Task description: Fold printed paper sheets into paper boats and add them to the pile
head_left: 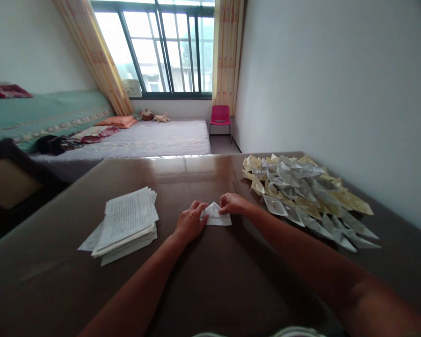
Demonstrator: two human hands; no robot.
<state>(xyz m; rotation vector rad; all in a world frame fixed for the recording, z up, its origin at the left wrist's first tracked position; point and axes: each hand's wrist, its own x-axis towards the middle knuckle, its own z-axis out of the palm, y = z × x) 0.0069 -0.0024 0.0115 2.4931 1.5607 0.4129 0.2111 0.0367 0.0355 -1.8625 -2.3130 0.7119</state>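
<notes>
A partly folded sheet of paper (215, 219), white with a pointed top and a straight lower strip, lies on the brown table between my hands. My left hand (192, 219) grips its left edge, thumb and fingers pinched on it. On the other side, my right hand (232, 204) has its fingers closed on the right slope near the peak. Left of my hands sits a stack of printed paper sheets (128, 220), its edges uneven. To the right, many folded paper boats (294, 185), white and yellowish, stand crowded together.
The brown table (196, 285) reaches toward a bed (171, 135) with a lilac sheet. A pink chair (221, 115) stands below the window by the curtain. A white wall (337, 84) runs along the table's right side. At left is a dark-framed chair (14, 187).
</notes>
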